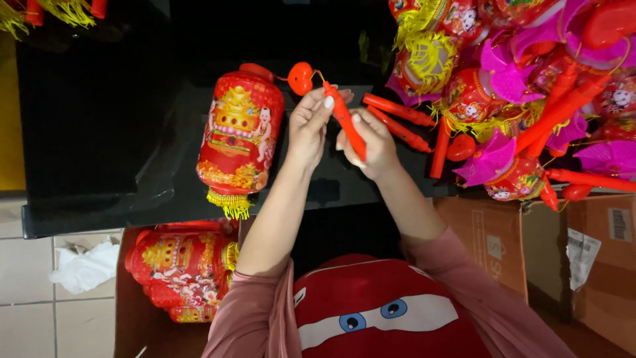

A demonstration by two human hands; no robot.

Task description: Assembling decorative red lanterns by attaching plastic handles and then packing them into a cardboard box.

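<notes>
In front of me is a glossy black table [99,132], its top dark enough to throw back dim reflections. A red paper lantern [240,136] printed with gold patterns and a child figure lies on its side near the middle, yellow fringe pointing toward me. To my right, a heap of red and magenta lanterns [523,86] with yellow tassels crowds the table's far corner, and loose red plastic handle sticks [397,109] lie at its edge, just beside the heap. At the far left corner, more yellow tassels [63,12] poke into view.
</notes>
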